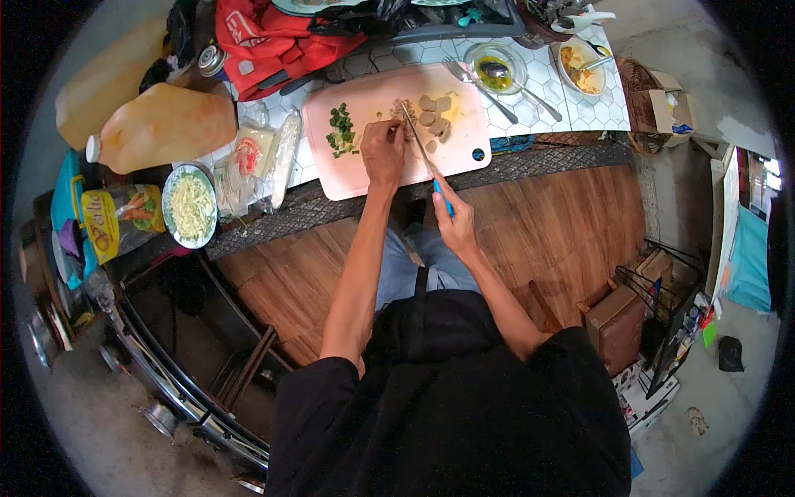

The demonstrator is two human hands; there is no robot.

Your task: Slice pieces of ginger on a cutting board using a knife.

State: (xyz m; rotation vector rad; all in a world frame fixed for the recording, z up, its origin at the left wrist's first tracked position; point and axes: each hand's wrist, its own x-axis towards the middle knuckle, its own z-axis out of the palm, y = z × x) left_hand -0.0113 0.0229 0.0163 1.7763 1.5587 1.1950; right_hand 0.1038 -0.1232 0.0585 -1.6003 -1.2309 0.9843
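My right hand grips the blue handle of a kitchen knife, its blade pointing away from me over a pink cutting board. My left hand rests on the board left of the blade, fingers curled beside it; whether they pinch a piece is hidden. Finely cut brownish bits lie around the knife tip. To the right of the blade are several round, pale-brown slices, apparently of sausage. A heap of chopped green onion sits on the board's left part.
Right of the board lie a fork and a glass bowl of yellow liquid with a spoon, then a white bowl. Leftward are plastic packages, a plate of shredded white food and a large jug. A red bag stands behind.
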